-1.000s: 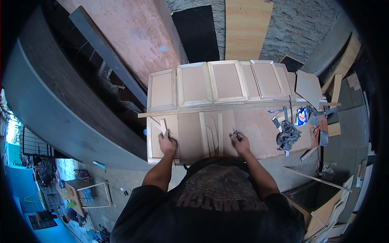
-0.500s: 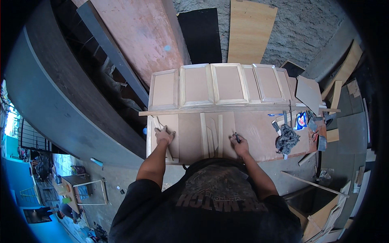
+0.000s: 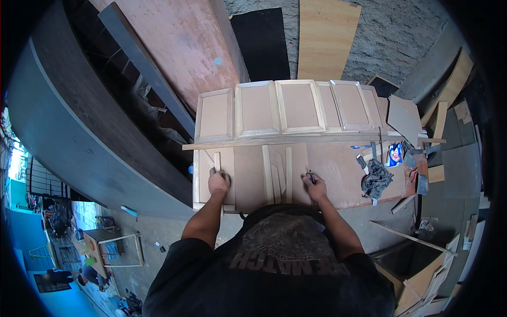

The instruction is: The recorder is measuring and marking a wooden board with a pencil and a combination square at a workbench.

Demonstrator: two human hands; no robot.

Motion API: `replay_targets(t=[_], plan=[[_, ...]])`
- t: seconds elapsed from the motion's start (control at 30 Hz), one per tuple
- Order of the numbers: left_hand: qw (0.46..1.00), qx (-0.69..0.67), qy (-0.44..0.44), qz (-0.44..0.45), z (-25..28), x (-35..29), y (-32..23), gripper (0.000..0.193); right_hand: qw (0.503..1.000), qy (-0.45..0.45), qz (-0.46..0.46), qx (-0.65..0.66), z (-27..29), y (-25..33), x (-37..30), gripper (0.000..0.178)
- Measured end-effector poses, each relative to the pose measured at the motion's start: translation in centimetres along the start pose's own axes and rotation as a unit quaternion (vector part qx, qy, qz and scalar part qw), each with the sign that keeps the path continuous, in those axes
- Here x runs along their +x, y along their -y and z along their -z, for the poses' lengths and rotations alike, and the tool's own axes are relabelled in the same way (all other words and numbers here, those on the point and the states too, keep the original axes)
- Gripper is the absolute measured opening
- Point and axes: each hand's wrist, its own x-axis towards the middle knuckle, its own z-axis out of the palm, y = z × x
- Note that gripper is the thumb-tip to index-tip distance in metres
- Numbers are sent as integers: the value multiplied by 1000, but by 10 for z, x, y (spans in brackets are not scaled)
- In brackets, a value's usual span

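Note:
My left hand [image 3: 218, 183] is closed around a narrow wooden strip [image 3: 217, 159], which lies over the left part of a flat brown panel [image 3: 248, 177]. The strip's far end sticks out beyond my fingers; the palm covers its middle. To the right, my right hand [image 3: 316, 187] grips a short dark pen-like tool [image 3: 312, 177] just above the board. Between both hands lie several loose pale strips [image 3: 268, 174], some with slanted ends. A pale strip [image 3: 196, 177] borders the panel's left edge.
A long wooden batten [image 3: 296, 140] crosses the table behind my hands. Behind it stand several framed panels [image 3: 301, 107]. A crumpled grey cloth [image 3: 376, 178], a blue-and-white packet [image 3: 394, 154] and hand tools are at the right. A large dark curved board [image 3: 95, 153] rises at left.
My left hand has gone from spread fingers on a slanted strip to a closed grip. The strip now points straight away from me. My right hand keeps the pen-like tool, almost unmoved.

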Motion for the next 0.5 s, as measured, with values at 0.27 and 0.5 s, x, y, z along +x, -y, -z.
replay_targets(t=[0.27, 0.5], plan=[[983, -102, -86, 128, -7, -1, 0, 16, 1000, -12, -11, -15, -1, 5, -2, 27], [968, -150, -125, 158, -7, 7, 3, 22, 1000, -23, 3, -10, 3, 3, -3, 27]])
